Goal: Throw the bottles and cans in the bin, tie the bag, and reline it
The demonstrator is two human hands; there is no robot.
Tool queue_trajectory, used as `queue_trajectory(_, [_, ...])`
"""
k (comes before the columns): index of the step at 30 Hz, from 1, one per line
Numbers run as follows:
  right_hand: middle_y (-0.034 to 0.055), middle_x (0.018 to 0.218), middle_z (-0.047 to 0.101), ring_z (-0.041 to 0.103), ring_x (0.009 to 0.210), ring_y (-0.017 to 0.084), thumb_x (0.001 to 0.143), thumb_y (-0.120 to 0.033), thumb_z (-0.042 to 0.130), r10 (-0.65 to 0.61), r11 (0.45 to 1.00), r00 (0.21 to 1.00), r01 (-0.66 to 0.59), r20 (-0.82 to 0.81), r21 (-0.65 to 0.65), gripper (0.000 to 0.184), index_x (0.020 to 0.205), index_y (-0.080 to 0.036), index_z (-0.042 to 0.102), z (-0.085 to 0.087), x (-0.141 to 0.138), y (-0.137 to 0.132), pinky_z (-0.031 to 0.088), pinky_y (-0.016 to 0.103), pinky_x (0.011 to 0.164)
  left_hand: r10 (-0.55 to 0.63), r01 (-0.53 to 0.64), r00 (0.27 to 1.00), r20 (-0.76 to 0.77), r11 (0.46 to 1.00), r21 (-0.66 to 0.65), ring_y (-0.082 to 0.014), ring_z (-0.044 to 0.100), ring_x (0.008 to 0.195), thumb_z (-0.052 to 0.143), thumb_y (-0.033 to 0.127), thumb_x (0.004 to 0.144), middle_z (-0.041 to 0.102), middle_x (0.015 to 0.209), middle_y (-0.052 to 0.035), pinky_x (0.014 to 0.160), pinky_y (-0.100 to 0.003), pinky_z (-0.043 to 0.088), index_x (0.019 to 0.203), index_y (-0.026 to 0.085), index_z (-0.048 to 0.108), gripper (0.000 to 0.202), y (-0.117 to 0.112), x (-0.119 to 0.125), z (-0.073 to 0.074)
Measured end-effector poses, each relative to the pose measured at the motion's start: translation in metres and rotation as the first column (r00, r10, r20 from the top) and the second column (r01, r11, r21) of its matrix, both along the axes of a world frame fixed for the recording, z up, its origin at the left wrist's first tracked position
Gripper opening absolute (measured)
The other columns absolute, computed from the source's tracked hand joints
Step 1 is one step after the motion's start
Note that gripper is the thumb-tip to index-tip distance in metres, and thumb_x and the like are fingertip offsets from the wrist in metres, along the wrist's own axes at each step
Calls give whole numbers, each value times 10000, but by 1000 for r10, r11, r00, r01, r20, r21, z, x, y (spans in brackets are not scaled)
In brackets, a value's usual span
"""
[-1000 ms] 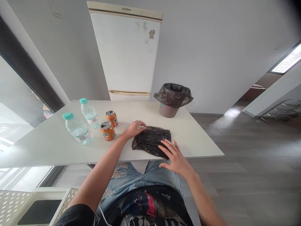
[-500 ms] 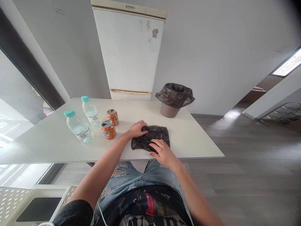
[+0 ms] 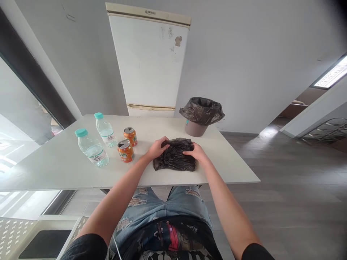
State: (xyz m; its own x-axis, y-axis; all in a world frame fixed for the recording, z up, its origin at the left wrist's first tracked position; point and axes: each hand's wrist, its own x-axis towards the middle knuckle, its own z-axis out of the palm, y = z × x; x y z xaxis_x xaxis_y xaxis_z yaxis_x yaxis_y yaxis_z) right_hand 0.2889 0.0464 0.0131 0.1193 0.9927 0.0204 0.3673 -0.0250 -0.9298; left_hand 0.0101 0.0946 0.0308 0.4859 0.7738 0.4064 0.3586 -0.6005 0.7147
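Note:
A crumpled black plastic bag (image 3: 176, 160) lies on the white table (image 3: 225, 164) near its front edge. My left hand (image 3: 158, 148) grips the bag's upper left corner, thumb on top and fingers on the far side. At the upper right corner, my right hand (image 3: 198, 152) holds the bag the same way, its thumb pointing inward across the plastic. Some fingertips of both hands are hidden behind the bag. Left of it stand two orange drink cans, the nearer can (image 3: 125, 151) and the farther can (image 3: 130, 136), both with opened tops.
Two clear bottles with teal caps, a nearer bottle (image 3: 92, 150) and a farther bottle (image 3: 105, 130), stand at the table's left. A small bin (image 3: 195, 129) with a black liner (image 3: 202, 111) stands at the back right. Behind the table is a white refrigerator (image 3: 149, 61).
My right hand has moved from the bag's lower right up to its upper right corner and closed on it. The left hand stays at the upper left. The bag's top edge has lifted slightly.

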Motion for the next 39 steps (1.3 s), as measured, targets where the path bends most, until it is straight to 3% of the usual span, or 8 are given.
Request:
queue_trajectory(7, [81, 985, 816, 762, 928, 285, 587, -343, 910, -19, 999, 965, 28, -263, 33, 469, 999, -164, 775, -12, 8, 10, 597, 457, 912, -154, 149, 988, -26, 977, -152, -314, 616, 1265, 926, 475, 678, 607, 1397, -119, 1056, -398, 513, 1396, 241, 448, 893, -4, -6, -2])
queue_trajectory(12, [69, 916, 806, 746, 871, 278, 572, -348, 893, -14, 993, 942, 52, -334, 104, 428, 940, -165, 773, -21, 16, 15, 591, 459, 869, -63, 69, 997, 47, 986, -154, -245, 663, 1098, 792, 328, 777, 689, 1210, -58, 971, -381, 548, 1311, 233, 546, 595, 5, -10, -3])
queue_trajectory(17, [23, 811, 728, 683, 795, 234, 619, -327, 826, 76, 982, 954, -21, -289, 189, 203, 757, -186, 779, -16, 16, 11, 553, 417, 832, -107, 114, 993, 56, 981, -156, -203, 664, 956, 596, 136, 731, 694, 1022, -69, 842, -337, 548, 800, 194, 733, 164, 13, -19, -3])
queue_trajectory(22, [48, 947, 638, 612, 871, 212, 768, -284, 732, 193, 891, 976, -218, 101, 399, 114, 771, -251, 840, -5, 10, -2, 507, 407, 857, -148, 142, 987, -66, 986, -87, -204, 676, 978, 497, 71, 656, 695, 1033, -68, 888, -348, 561, 702, 227, 762, 312, 14, -25, -4])
queue_trajectory(26, [81, 1025, 640, 550, 996, 253, 864, -214, 693, 135, 810, 844, -396, 519, 433, 185, 779, -282, 843, -1, 12, -8, 452, 477, 971, -166, 164, 964, -209, 986, -26, -207, 700, 1022, 528, 86, 700, 739, 1100, -42, 1018, -363, 541, 758, 248, 782, 307, 13, -32, 0])
queue_trajectory(33, [83, 1012, 643, 531, 951, 239, 854, -61, 655, 115, 805, 751, -454, 650, 382, 269, 849, -253, 843, -4, 11, -6, 443, 421, 880, 34, -10, 981, -189, 992, 127, -244, 671, 1184, 414, 344, 1040, 715, 1324, -75, 1126, -433, 471, 718, 208, 724, 467, -2, -27, 15])
queue_trajectory(35, [85, 1004, 648, 532, 951, 238, 863, -55, 651, 120, 788, 739, -477, 663, 389, 266, 841, -241, 838, -3, 7, -6, 433, 409, 865, 114, -62, 976, -187, 963, 262, -262, 623, 1280, 381, 404, 1077, 683, 1386, -91, 1173, -465, 431, 855, 206, 750, 474, -10, -10, 13])
queue_trajectory(39, [91, 999, 660, 536, 950, 243, 864, -69, 643, 128, 779, 723, -497, 679, 382, 251, 842, -232, 832, 0, 1, -9, 426, 410, 860, -29, 203, 911, -411, 900, 387, -267, 391, 1554, 344, 400, 1104, 509, 1620, -105, 1294, -484, 281, 1463, 197, 580, 475, -22, 27, -5])
